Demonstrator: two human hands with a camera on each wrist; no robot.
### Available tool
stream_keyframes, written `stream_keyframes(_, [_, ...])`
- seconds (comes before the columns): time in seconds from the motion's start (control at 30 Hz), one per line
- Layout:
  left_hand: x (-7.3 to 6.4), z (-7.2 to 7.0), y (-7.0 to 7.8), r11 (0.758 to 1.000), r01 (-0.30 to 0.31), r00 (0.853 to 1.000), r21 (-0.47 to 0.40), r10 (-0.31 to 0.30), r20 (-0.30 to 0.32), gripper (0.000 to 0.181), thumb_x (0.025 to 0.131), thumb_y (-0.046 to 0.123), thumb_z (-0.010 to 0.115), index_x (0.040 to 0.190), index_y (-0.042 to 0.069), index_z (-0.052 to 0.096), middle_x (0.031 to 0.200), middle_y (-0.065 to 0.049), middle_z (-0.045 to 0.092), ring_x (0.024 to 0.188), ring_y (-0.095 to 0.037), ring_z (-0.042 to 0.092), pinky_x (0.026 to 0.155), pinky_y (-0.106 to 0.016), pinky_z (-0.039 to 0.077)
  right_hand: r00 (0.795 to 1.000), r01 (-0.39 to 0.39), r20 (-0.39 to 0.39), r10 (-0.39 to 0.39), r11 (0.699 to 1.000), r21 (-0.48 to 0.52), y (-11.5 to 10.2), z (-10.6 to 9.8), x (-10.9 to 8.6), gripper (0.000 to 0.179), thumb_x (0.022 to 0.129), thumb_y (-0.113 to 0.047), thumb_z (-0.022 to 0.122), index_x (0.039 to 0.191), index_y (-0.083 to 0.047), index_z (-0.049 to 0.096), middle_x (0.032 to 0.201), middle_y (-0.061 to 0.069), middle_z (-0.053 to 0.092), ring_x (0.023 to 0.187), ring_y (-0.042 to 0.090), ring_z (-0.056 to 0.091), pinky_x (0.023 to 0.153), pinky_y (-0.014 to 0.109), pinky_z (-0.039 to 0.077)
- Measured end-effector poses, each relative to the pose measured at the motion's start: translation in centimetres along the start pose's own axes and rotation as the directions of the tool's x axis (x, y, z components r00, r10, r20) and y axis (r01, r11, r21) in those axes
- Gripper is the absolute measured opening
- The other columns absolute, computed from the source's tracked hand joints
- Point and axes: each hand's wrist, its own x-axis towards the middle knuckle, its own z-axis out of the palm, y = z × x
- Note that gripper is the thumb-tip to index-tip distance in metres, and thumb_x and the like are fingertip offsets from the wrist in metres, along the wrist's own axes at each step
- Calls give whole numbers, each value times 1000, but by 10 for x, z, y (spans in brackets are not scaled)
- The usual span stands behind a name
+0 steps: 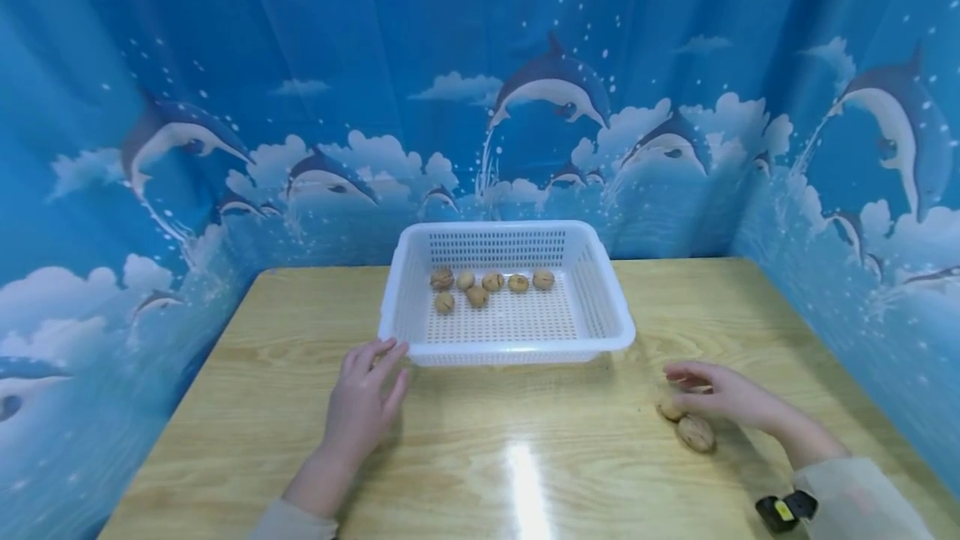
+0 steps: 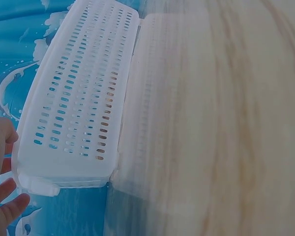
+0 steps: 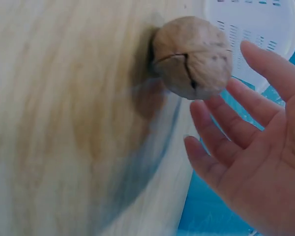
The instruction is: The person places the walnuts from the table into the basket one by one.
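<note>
A white plastic basket (image 1: 498, 347) with slotted walls stands at the back of the table, and several walnuts (image 1: 492, 282) lie in its far left part. At its front left corner, the fingertips of my left hand (image 1: 365, 397) touch or nearly touch the rim, fingers spread. My right hand (image 1: 723, 394) is right of the basket, over two walnuts on the table. The nearer walnut (image 1: 696, 433) shows fully; the other walnut (image 1: 670, 409) is partly hidden by the fingers. In the right wrist view, loosely bent fingers lie beside a cracked walnut (image 3: 194, 59), without closing round it.
The wooden table (image 1: 300, 323) has a light grain and a bright reflection near its front. A blue dolphin-print curtain (image 1: 360, 90) hangs behind it and along both sides. A small black device (image 1: 786, 512) is strapped at my right wrist.
</note>
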Motion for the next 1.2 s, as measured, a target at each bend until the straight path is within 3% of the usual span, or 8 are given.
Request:
stream_keyframes(0.17, [0,0,0,1000,-4,1000,7,4,-2,35,75,10,72,109,3,66,110,-17,62,100,-39,55,72,-46,57,1000,-6,19,8,998,-59,2,7,1,54,90,-26,60,130,7,45,121,22,56,110,41,52,88,47,49])
stream_keyframes(0.43, [1,-3,3,1000,-2,1000,3,2,-3,36,73,7,74,109,3,66,110,-17,62,100,-38,55,71,-45,57,1000,2,0,-2,997,-73,4,14,3,53,85,-25,67,123,8,51,114,16,60,101,29,56,81,27,50])
stream_keyframes(0.67, [0,-1,2,1000,-5,1000,11,5,-4,35,74,8,73,108,3,67,110,-17,62,100,-38,55,71,-45,57,999,-21,-37,16,993,-116,2,17,4,48,83,-25,70,117,6,57,109,12,62,95,23,58,78,28,50])
stream_keyframes(0.93, [1,-2,2,1000,0,1000,11,0,-5,34,74,8,73,107,3,67,109,-17,62,100,-38,55,71,-45,57,998,-19,-67,7,983,-185,2,16,5,36,83,-25,70,107,0,61,96,1,61,81,5,53,68,23,48])
stream_keyframes(1.2, [1,-2,1,1000,-6,1000,7,6,-4,34,74,8,73,108,3,67,109,-17,62,100,-39,55,72,-45,57,993,-34,-114,12,980,-198,-2,16,7,24,85,-26,67,99,-6,62,90,-3,61,81,7,55,67,24,49])
